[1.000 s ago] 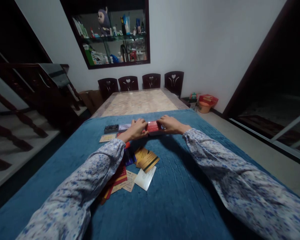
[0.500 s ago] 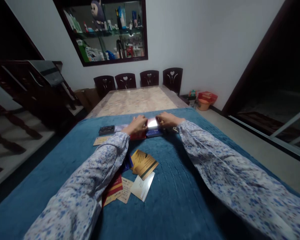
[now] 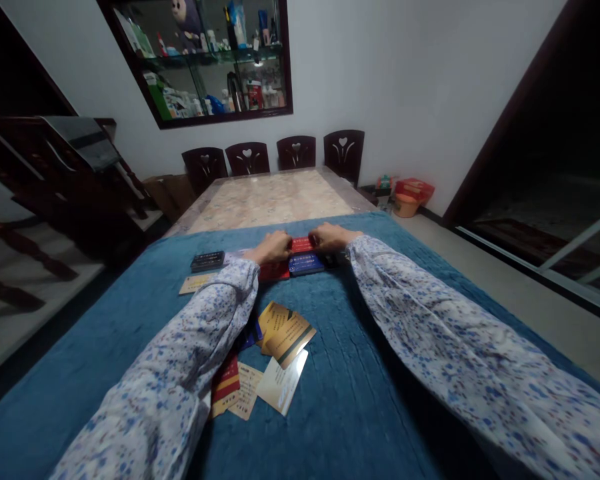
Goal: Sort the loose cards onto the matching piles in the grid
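Between my two hands is a red card (image 3: 301, 245), pinched at its left edge by my left hand (image 3: 274, 247) and at its right edge by my right hand (image 3: 331, 237). Just below it lies a stack of blue cards (image 3: 306, 264). A red card stack (image 3: 274, 272) sits to its left, partly under my left hand. Dark cards beside the blue stack are mostly hidden by my right hand. Farther left are a black card stack (image 3: 207, 261) and a cream card (image 3: 195, 283).
Loose gold cards (image 3: 289, 338), a white card (image 3: 283, 383), a cream printed card (image 3: 247, 390) and a red-and-gold card (image 3: 226, 382) lie nearer on the blue cloth (image 3: 360, 400). My left sleeve covers part of this pile. Several chairs (image 3: 297, 153) stand beyond the table (image 3: 275, 197).
The card between my hands showed a bright glare before and now shows its red face. Both hands stay at its edges. The whole view has shifted slightly.
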`<state>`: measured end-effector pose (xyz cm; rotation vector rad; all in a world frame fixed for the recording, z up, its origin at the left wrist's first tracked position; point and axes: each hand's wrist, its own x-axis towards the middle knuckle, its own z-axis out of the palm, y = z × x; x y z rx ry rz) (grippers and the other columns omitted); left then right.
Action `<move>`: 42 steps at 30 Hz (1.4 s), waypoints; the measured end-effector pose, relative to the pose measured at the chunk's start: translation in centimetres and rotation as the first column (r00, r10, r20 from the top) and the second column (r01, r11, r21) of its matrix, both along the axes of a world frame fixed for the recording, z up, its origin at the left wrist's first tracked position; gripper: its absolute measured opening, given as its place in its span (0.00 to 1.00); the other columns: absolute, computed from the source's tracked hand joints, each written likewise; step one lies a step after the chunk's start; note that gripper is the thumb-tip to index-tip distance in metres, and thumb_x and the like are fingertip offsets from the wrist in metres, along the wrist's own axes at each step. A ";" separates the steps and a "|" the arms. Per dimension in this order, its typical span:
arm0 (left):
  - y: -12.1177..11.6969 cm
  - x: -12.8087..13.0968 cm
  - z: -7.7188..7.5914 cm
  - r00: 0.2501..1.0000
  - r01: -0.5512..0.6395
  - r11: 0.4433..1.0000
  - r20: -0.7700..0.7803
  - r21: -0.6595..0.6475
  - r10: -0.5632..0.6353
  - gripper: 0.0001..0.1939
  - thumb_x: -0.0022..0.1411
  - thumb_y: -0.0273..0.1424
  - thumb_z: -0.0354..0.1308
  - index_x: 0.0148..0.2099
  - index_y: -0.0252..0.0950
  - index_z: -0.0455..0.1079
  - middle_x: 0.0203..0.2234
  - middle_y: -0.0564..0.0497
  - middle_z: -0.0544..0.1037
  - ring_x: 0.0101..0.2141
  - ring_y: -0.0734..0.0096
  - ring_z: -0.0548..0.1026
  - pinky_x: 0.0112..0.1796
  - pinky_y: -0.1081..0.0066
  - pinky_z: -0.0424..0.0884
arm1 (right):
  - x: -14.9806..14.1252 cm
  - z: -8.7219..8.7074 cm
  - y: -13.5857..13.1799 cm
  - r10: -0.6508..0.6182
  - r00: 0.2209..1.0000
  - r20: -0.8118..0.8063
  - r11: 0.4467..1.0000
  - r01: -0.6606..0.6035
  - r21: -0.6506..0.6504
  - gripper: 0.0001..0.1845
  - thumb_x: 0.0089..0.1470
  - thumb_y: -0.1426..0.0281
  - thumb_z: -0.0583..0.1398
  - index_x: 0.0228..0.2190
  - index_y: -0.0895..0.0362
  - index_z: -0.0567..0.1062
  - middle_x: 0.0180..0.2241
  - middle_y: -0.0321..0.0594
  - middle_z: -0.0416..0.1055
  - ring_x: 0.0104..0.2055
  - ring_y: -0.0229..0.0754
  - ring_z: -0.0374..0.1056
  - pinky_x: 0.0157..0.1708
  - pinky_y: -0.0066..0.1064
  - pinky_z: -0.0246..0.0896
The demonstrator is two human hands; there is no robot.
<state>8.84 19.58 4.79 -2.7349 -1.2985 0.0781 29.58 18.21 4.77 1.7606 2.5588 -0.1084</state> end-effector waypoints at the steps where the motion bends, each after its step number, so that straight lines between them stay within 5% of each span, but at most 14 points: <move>1: 0.1 0.0 -0.1 1.000 0.003 1.000 0.003 -0.004 -0.003 0.14 0.63 0.34 0.57 0.48 0.36 0.77 0.50 0.40 0.78 0.49 0.54 0.76 0.45 0.64 0.71 | 0.0 0.0 0.0 0.001 1.000 0.004 1.000 -0.001 0.000 0.19 0.55 0.60 0.63 0.47 0.54 0.80 0.49 0.46 0.79 0.49 0.50 0.74 0.40 0.31 0.66; 20: 0.5 0.3 -0.7 1.000 0.008 0.997 0.024 -0.073 -0.006 0.15 0.63 0.34 0.55 0.47 0.36 0.78 0.48 0.41 0.80 0.51 0.50 0.74 0.48 0.59 0.70 | 0.2 -1.2 1.0 -0.012 1.000 -0.017 1.000 0.012 0.001 0.21 0.56 0.65 0.61 0.51 0.49 0.81 0.48 0.44 0.80 0.46 0.46 0.76 0.40 0.28 0.66; 42: 0.8 -0.5 -1.1 0.995 0.049 0.996 0.089 -0.072 -0.042 0.18 0.66 0.39 0.53 0.51 0.39 0.77 0.50 0.39 0.78 0.57 0.47 0.64 0.54 0.48 0.62 | 0.5 -1.7 1.8 0.085 0.996 -0.019 0.996 -0.085 0.030 0.19 0.54 0.69 0.63 0.47 0.56 0.83 0.43 0.44 0.83 0.45 0.45 0.77 0.42 0.26 0.65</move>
